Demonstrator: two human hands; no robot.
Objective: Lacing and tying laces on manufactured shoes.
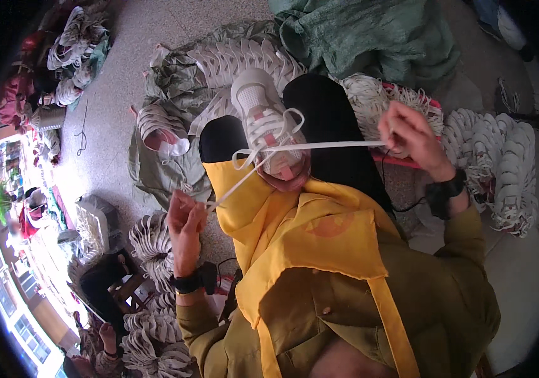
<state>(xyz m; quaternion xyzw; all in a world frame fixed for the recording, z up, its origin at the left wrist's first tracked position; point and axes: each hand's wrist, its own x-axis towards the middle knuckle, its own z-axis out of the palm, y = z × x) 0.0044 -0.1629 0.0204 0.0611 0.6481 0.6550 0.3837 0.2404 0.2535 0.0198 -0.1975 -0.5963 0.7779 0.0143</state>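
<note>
A white and pink sneaker lies between my knees, its toe pointing away from me and its laced front facing up. A white shoelace runs from it, drawn taut to both sides with a loose loop near the shoe. My left hand, left of the yellow apron, pinches one lace end. Out to the right, my right hand is closed on the other end at about the same height as the shoe's opening. Black wristbands circle both my wrists.
Rows of white shoes lie on a grey-green sheet ahead, below a green sack. A red basket with white laces stands at right beside more shoes. Shoe bundles fill the lower left; another person's arm shows there.
</note>
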